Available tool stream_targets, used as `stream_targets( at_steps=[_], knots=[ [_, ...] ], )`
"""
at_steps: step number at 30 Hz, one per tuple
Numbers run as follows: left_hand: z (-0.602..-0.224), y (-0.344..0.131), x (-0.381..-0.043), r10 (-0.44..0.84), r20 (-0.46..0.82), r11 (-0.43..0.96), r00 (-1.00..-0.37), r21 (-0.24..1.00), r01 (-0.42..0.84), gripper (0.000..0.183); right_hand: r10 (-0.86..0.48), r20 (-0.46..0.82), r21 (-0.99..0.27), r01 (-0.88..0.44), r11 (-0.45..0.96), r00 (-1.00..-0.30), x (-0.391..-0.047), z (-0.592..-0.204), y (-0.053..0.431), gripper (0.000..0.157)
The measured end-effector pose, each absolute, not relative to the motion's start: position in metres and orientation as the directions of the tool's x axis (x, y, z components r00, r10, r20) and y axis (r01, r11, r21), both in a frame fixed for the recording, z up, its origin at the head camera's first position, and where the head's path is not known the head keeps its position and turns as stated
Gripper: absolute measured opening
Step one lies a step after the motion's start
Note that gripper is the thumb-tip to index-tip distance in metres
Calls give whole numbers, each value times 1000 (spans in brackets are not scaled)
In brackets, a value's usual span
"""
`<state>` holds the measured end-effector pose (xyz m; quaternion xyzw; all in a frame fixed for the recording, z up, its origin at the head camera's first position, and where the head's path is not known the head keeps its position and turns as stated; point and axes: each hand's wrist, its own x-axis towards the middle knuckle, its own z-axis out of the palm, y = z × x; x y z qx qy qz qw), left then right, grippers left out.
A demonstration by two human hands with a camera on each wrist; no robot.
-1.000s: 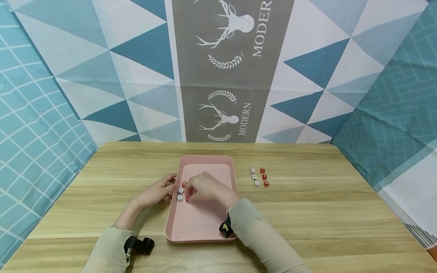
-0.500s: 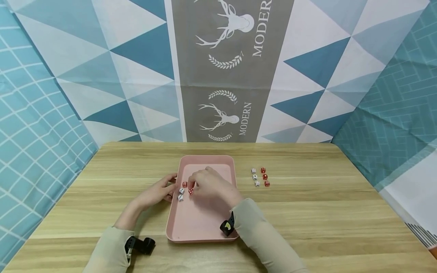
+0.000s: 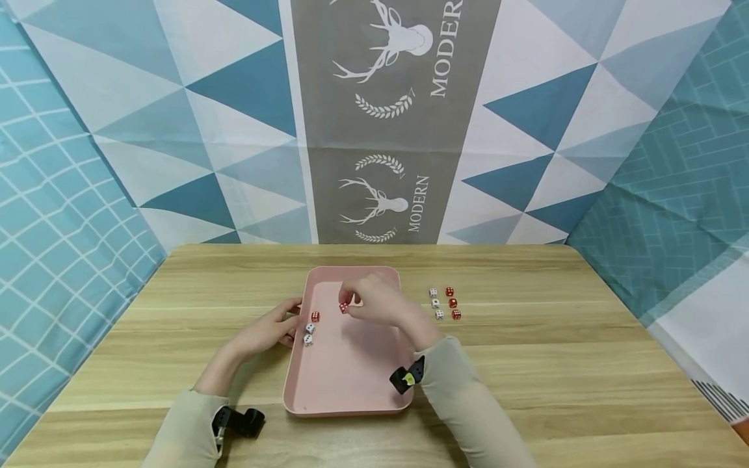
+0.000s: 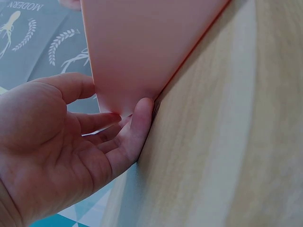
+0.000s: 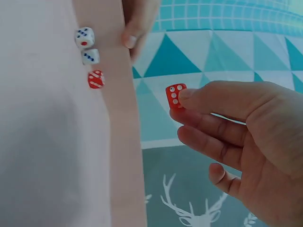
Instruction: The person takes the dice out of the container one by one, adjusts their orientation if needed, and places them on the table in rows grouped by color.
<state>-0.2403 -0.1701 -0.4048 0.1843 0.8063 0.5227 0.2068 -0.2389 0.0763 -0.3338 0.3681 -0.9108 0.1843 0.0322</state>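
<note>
Between thumb and fingers, my right hand [image 3: 380, 300] pinches a red die [image 5: 175, 96] with white pips, held above the pink tray [image 3: 345, 390]. My left hand [image 4: 66, 146] rests its fingertips against the outside of the tray's left wall, near the rim and down by the table. Inside the tray along that wall lie another red die [image 3: 315, 316] and two white dice, one white die [image 3: 310, 328] touching or nearly touching the other white die [image 3: 308, 340].
Right of the tray, several dice stand on the wooden table [image 3: 526, 390] in two columns: white dice [image 3: 435, 303] on the left, red dice [image 3: 453, 303] on the right. A patterned cloth backdrop [image 3: 257, 130] rises behind the table.
My right hand has lifted a red die from beside the others at the tray's left wall and moved it right and away from me. The left hand stays in place.
</note>
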Motion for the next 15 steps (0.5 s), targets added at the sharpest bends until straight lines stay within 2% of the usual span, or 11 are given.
stream_targets(
  at_steps=[7, 15],
  knots=[
    [-408, -173, -241, 499, -149, 396, -854, 915, 73, 52, -635, 188, -270, -661, 700, -749, -238, -331, 92, 12],
    [-408, -171, -242, 512, -142, 380, -847, 922, 75, 52, -533, 141, -394, -542, 743, -834, -229, -330, 115, 9]
  ],
)
